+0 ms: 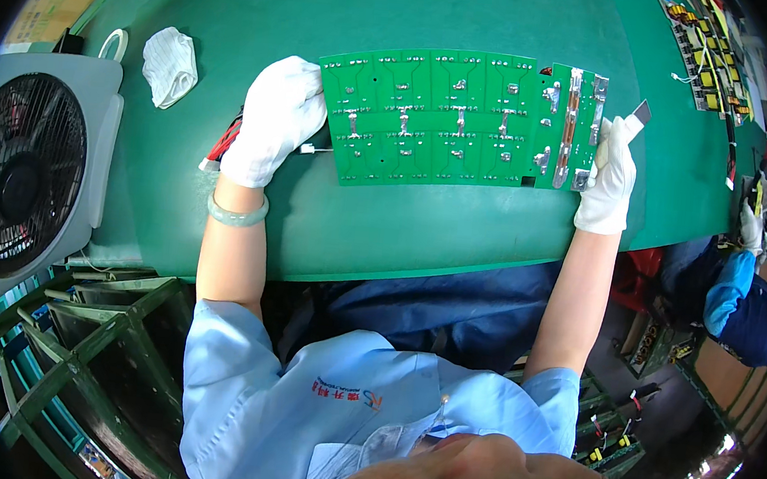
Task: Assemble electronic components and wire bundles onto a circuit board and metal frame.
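Observation:
A long green circuit board (430,120) is held up over the green table, its soldered side facing me. Shiny solder joints run along it, and a coppery strip crosses its right part. My left hand (277,119), in a white glove, is closed on the board's left edge. Red wires (225,140) and a small white connector (307,149) show beside that hand. My right hand (609,182), also gloved, grips the board's right edge. A flat grey-tipped piece (639,116) with a pale lower part sticks up from the right hand; its kind is unclear.
A grey box fan (27,167) stands at the left edge of the table (384,230). Near it lies a crumpled white glove or cloth (169,67). Another populated circuit board (699,53) with yellow parts sits at the far right. A co-worker's blue sleeve (728,292) shows at right.

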The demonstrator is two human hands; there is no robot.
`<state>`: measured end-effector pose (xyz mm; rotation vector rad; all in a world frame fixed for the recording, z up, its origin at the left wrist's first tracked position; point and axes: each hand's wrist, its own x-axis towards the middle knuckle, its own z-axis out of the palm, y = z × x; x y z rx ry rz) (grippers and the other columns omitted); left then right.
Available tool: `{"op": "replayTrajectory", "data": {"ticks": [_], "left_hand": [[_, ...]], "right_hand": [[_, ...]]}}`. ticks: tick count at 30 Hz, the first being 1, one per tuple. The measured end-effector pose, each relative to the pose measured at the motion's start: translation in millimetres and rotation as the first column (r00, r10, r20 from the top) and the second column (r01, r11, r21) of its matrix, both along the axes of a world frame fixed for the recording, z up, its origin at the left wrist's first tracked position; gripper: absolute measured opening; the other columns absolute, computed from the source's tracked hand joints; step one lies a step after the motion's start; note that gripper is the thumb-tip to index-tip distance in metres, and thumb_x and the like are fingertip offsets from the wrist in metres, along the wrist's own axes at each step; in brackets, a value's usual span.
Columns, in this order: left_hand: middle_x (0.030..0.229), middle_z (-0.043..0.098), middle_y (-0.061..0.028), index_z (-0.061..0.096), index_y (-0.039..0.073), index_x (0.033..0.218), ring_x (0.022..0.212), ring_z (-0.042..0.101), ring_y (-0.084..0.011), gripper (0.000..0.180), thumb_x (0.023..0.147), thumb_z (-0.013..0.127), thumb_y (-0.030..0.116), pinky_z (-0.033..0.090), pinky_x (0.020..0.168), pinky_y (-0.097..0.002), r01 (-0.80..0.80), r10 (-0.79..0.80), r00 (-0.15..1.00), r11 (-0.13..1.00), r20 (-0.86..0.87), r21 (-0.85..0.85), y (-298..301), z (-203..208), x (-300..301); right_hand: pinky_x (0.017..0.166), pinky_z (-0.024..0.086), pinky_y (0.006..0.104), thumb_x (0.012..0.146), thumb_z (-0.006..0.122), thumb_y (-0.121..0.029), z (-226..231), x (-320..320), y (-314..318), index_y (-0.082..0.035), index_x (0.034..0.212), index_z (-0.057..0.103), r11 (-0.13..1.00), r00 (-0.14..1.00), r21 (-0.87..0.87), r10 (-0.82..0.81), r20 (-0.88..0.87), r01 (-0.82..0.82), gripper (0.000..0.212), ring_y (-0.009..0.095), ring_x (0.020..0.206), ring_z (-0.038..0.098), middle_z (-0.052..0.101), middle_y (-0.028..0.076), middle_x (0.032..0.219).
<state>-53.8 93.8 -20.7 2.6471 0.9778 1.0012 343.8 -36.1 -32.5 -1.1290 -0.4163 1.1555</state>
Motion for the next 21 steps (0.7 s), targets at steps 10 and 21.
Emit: {"op": "replayTrajectory", "data": {"ticks": [10,21], "left_hand": [[0.075,0.067,-0.0117,0.071,0.006,0.082,0.073,0.065,-0.0331,0.006,0.078,0.067,0.005,0.055,0.069,-0.0361,0.019,-0.017,0.999,0.998,0.041,-0.054,-1.7,21.6,14.2],[0.095,0.066,-0.007,0.065,-0.006,0.103,0.084,0.057,-0.0123,0.017,0.095,0.056,0.006,0.044,0.073,-0.0261,0.158,-0.048,0.971,0.863,0.234,-0.48,-20.6,19.2,3.0]], "right_hand": [[0.042,0.036,0.021,0.101,0.06,-0.029,13.4,-18.6,3.3,0.001,0.106,0.064,0.996,0.996,-0.033,-0.079,0.028,0.08,0.031,0.009,0.055,0.056,0.07,0.01,0.091],[0.043,0.028,0.0223,0.098,0.066,-0.025,7.1,-22.3,-6.8,-0.005,0.095,0.068,0.995,0.965,0.025,-0.096,0.245,0.092,0.02,0.004,0.049,0.047,0.06,-0.003,0.071]]}}
